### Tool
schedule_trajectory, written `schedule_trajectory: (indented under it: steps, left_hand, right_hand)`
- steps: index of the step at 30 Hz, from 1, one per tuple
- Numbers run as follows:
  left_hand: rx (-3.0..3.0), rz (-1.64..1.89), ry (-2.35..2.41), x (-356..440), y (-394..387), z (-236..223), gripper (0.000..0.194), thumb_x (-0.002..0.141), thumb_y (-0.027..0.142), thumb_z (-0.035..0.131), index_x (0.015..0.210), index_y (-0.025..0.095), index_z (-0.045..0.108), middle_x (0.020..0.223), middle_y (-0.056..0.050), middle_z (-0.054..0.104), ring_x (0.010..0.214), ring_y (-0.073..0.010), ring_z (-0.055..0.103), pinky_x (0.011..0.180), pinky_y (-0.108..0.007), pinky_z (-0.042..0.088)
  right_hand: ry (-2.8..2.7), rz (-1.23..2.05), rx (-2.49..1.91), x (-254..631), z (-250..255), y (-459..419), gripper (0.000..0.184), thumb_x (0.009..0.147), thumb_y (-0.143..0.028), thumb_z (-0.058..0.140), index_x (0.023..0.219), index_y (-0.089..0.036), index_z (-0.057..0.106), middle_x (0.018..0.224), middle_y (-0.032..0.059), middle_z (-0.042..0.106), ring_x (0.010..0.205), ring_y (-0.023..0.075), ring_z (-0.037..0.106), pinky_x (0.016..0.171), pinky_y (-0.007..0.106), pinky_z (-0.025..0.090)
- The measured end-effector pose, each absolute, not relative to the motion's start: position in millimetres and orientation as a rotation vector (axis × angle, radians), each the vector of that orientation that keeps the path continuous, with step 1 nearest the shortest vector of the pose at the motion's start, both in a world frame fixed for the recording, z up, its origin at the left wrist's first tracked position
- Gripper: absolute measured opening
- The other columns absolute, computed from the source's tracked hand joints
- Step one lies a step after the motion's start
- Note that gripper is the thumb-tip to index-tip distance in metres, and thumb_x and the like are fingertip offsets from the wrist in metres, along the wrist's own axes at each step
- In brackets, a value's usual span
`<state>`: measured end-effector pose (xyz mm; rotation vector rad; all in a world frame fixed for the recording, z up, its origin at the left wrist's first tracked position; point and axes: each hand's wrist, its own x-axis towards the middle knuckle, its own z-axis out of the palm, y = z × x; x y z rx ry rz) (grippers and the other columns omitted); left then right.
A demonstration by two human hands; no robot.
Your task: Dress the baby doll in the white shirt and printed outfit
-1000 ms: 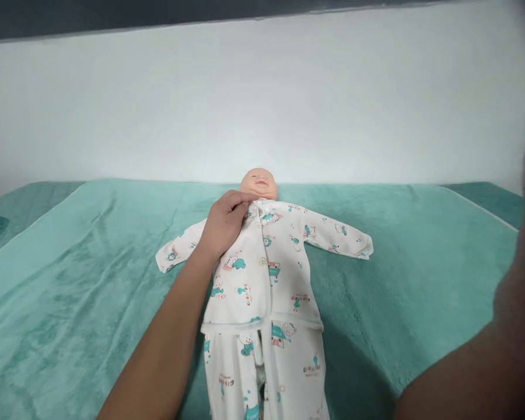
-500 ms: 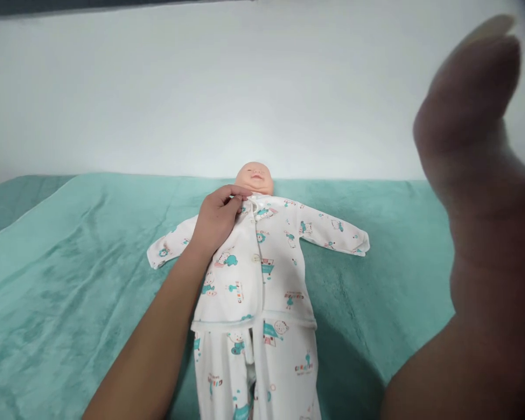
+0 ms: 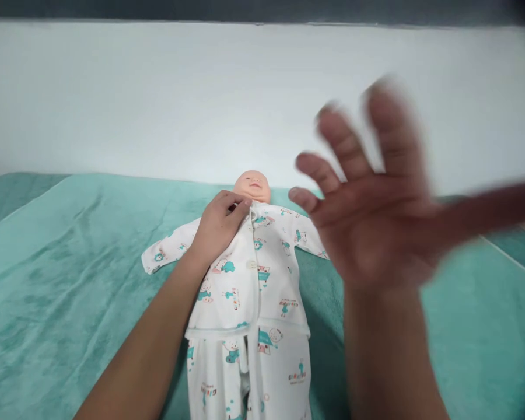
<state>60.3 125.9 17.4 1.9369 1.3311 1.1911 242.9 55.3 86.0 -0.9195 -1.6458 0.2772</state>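
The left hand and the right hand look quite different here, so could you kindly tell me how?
The left hand lies low at the neckline of the white printed top, while the right hand is raised in front of the camera.
The left hand shows its back, fingers bent; the right hand shows its palm, fingers spread.
The left hand looks sharp, the right hand blurred.
Both are bare.
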Motion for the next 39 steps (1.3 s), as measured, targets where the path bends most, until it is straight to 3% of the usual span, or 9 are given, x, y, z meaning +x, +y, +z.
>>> schedule_trajectory:
  steps: [3,7,15,27,34,39]
  left_hand:
    - [1.946,1.195,1.317,60,129,15,0.018,0.087,0.031,0.058,0.094,0.022,0.073,0.100,-0.004,0.068,0.092,-0.0190,0.062,0.088,-0.030,0.047]
    - [1.964,1.200,1.248,59,131,14,0.021,0.086,0.024,0.056,0.099,0.022,0.073,0.103,-0.004,0.067,0.096,-0.0181,0.061,0.091,-0.029,0.046]
    - [1.881,1.206,1.220,60,129,16,0.022,0.088,0.021,0.053,0.093,0.025,0.074,0.103,-0.003,0.065,0.100,-0.0180,0.061,0.092,-0.030,0.046]
    - [1.847,1.179,1.236,60,128,13,0.022,0.087,0.022,0.053,0.093,0.024,0.074,0.109,-0.003,0.065,0.098,-0.0184,0.062,0.091,-0.030,0.046]
    - [1.864,1.187,1.241,60,126,17,0.021,0.091,0.031,0.054,0.090,0.023,0.074,0.103,-0.004,0.066,0.097,-0.0190,0.062,0.091,-0.030,0.045]
    - [1.854,1.213,1.244,61,125,18,0.025,0.092,0.036,0.052,0.087,0.022,0.072,0.100,-0.003,0.066,0.095,-0.0184,0.061,0.088,-0.029,0.045]
  right_hand:
    - [-1.525,0.504,-0.983,230,56,83,0.055,0.095,-0.064,0.031,0.117,-0.028,0.065,0.109,0.0038,0.072,0.097,0.0213,0.068,0.075,0.036,0.054]
    - [-1.487,0.537,-1.277,219,11,111,0.022,0.088,-0.036,0.056,0.096,-0.023,0.072,0.098,0.0030,0.071,0.092,0.0202,0.064,0.085,0.037,0.050]
    - [-1.619,0.447,-1.210,216,7,109,0.028,0.083,-0.015,0.050,0.092,-0.026,0.074,0.097,0.0004,0.069,0.087,0.0162,0.062,0.079,0.031,0.048]
    - [-1.478,0.596,-1.215,219,5,111,0.023,0.076,-0.014,0.047,0.073,-0.022,0.068,0.085,-0.0013,0.068,0.081,0.0155,0.060,0.077,0.029,0.045]
    - [-1.419,0.670,-1.371,216,10,113,0.016,0.082,-0.035,0.058,0.077,-0.022,0.065,0.077,-0.0013,0.064,0.071,0.0150,0.054,0.069,0.029,0.042]
    - [-1.414,0.722,-1.402,215,10,114,0.015,0.079,-0.036,0.062,0.077,-0.022,0.066,0.077,-0.0010,0.064,0.069,0.0144,0.053,0.067,0.029,0.041]
